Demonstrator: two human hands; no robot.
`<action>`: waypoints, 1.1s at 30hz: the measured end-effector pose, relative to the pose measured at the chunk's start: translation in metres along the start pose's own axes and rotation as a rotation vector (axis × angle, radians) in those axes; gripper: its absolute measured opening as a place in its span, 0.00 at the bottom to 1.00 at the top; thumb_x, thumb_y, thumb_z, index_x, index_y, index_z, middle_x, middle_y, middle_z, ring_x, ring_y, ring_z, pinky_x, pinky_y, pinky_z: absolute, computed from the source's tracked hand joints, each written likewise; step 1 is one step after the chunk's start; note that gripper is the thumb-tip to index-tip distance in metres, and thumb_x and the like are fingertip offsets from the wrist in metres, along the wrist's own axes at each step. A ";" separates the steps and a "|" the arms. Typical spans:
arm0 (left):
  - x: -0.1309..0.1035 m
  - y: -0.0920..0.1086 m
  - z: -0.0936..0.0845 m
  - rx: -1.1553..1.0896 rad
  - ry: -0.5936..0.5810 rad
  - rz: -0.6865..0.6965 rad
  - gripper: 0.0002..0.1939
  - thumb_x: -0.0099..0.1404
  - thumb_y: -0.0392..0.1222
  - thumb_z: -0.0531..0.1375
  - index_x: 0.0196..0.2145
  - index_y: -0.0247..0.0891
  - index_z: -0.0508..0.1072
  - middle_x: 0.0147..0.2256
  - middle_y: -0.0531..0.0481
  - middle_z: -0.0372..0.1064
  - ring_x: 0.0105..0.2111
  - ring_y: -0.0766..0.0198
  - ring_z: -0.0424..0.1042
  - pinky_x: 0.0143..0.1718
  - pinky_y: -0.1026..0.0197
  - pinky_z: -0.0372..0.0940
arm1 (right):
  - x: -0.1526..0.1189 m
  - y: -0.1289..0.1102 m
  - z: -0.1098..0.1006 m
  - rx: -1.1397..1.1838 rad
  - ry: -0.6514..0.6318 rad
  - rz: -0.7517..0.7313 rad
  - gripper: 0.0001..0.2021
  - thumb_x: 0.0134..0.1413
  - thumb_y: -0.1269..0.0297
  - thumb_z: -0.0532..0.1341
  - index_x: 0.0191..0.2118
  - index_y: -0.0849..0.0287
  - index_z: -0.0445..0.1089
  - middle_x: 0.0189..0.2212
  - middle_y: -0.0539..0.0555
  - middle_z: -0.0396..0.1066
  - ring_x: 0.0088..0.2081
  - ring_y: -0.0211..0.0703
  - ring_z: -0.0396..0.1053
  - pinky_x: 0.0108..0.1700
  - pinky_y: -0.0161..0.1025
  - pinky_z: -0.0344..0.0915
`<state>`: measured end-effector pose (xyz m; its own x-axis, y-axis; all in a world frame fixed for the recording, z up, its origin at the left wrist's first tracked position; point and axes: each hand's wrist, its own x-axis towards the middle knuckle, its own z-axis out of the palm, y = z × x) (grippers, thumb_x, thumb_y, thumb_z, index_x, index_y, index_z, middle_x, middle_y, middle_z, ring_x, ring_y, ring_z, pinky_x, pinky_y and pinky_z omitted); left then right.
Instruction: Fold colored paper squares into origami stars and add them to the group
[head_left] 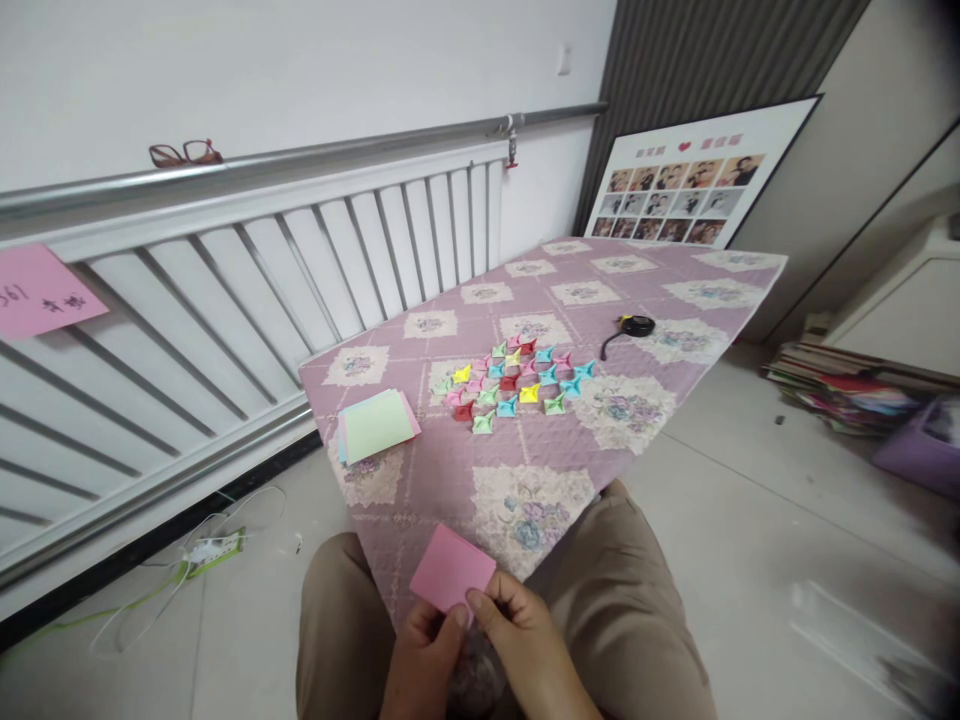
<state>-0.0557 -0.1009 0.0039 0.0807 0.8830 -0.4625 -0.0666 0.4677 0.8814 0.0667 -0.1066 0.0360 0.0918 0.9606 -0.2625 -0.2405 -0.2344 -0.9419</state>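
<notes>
A pink square of paper (448,566) is held up over the near edge of the table, with a slightly offset layer showing along its upper right side. My left hand (427,645) pinches its lower left edge between thumb and fingers. At the lower right corner, my right hand (517,630) grips the same paper, thumb on top. Farther up the table lie several small folded paper pieces (508,383) in red, yellow, blue, green and pink, set in rough rows. To their left rests a stack of coloured paper sheets (377,426), pale green on top.
A purple floral tablecloth (442,480) covers the table. A black tape measure (637,326) lies at the right. Along the left stands a white radiator (300,270); glasses (186,153) rest on its pipe. A power strip (214,550) with cables is on the floor.
</notes>
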 end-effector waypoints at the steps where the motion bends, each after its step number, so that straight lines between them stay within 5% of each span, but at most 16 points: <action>1: 0.001 -0.001 -0.001 0.025 -0.023 -0.006 0.24 0.47 0.59 0.65 0.29 0.32 0.74 0.19 0.54 0.63 0.20 0.68 0.59 0.24 0.65 0.54 | 0.000 -0.001 0.000 0.015 0.002 0.009 0.20 0.42 0.45 0.64 0.20 0.58 0.63 0.18 0.46 0.60 0.24 0.35 0.57 0.29 0.34 0.57; 14: -0.004 0.008 -0.001 0.155 -0.115 0.047 0.18 0.51 0.55 0.63 0.25 0.34 0.71 0.19 0.56 0.59 0.21 0.68 0.56 0.26 0.65 0.52 | 0.002 -0.008 -0.006 -0.010 0.125 -0.018 0.24 0.41 0.41 0.63 0.18 0.57 0.59 0.16 0.44 0.55 0.22 0.35 0.51 0.27 0.33 0.52; 20: -0.010 0.019 0.004 0.191 -0.115 0.083 0.16 0.53 0.51 0.61 0.29 0.33 0.74 0.23 0.52 0.65 0.25 0.65 0.60 0.29 0.64 0.56 | 0.001 -0.002 -0.008 0.060 0.134 0.012 0.22 0.44 0.44 0.63 0.19 0.57 0.60 0.17 0.44 0.56 0.22 0.34 0.52 0.27 0.33 0.52; 29: -0.007 0.013 -0.004 0.117 -0.072 0.054 0.22 0.51 0.57 0.63 0.31 0.32 0.75 0.28 0.48 0.71 0.32 0.57 0.68 0.35 0.61 0.62 | 0.000 0.001 0.004 0.060 -0.037 0.089 0.19 0.38 0.46 0.66 0.23 0.59 0.66 0.19 0.45 0.62 0.22 0.34 0.54 0.26 0.32 0.51; 33: -0.008 0.009 -0.005 0.102 -0.043 0.061 0.23 0.50 0.59 0.63 0.30 0.33 0.74 0.27 0.48 0.71 0.31 0.57 0.69 0.35 0.61 0.62 | -0.001 0.005 0.008 0.026 0.007 0.067 0.18 0.41 0.48 0.64 0.21 0.58 0.63 0.18 0.44 0.59 0.22 0.33 0.52 0.26 0.33 0.51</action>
<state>-0.0620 -0.1035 0.0146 0.1225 0.9063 -0.4046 0.0288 0.4043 0.9142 0.0577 -0.1075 0.0332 0.0813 0.9419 -0.3259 -0.2713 -0.2937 -0.9166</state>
